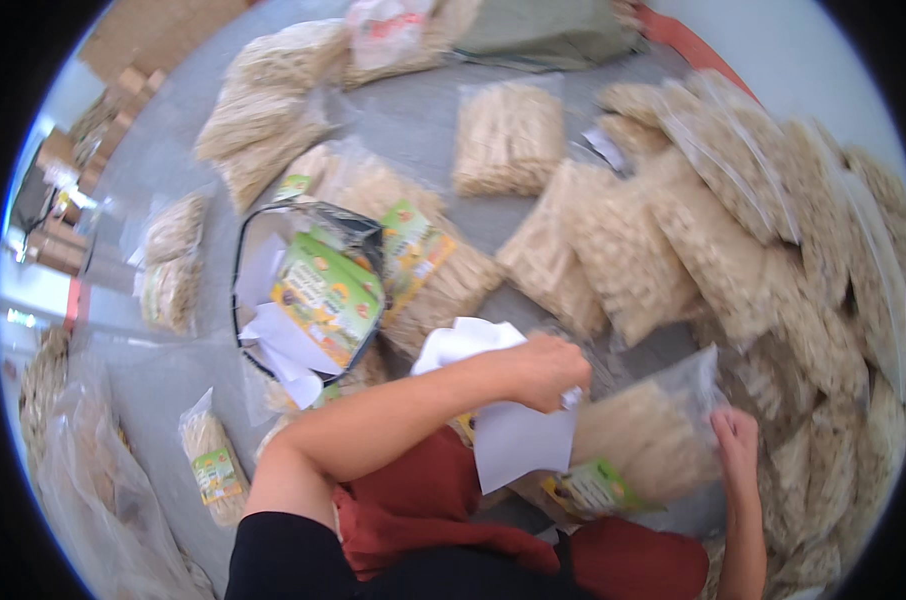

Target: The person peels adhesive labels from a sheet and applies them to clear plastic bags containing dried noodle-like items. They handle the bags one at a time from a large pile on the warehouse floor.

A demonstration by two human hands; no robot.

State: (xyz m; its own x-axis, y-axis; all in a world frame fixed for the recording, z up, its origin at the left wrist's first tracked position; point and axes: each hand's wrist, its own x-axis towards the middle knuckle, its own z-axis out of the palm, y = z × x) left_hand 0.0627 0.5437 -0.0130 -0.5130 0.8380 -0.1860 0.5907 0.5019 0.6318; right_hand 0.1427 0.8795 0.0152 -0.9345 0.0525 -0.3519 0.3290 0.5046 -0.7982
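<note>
My left hand is closed, its fingers gripping white paper. A white sheet hangs below this wrist, and another curled white sheet shows beyond the forearm. My right hand pinches the upper edge of a clear plastic bag filled with pale, stick-like pieces. This bag leans in front of my knees, slightly blurred. A green and yellow printed label lies at its lower part. Between my hands the bag's near-left side is partly covered by the paper.
A dark-rimmed basket holds green and yellow printed sheets and white papers. Filled bags pile up on the right; another bag lies ahead. A narrow labelled bag and a large clear plastic sack lie on the left.
</note>
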